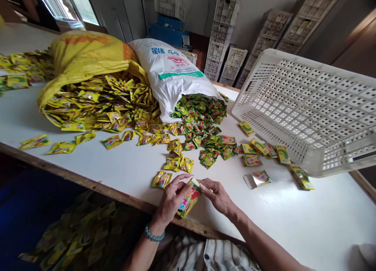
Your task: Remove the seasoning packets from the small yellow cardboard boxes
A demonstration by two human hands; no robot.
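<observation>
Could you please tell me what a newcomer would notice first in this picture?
Probably the two big sacks lying on the white table: the yellow sack at left, full of yellow packets, and the white sack beside it, spilling green packets. Next, the large white crate at right. At the near edge, the left hand and right hand hold a small colourful box.

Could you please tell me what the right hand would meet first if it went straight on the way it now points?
The right hand would first meet the small carton, which its fingers touch, then probably the left hand; depth is unclear.
</observation>
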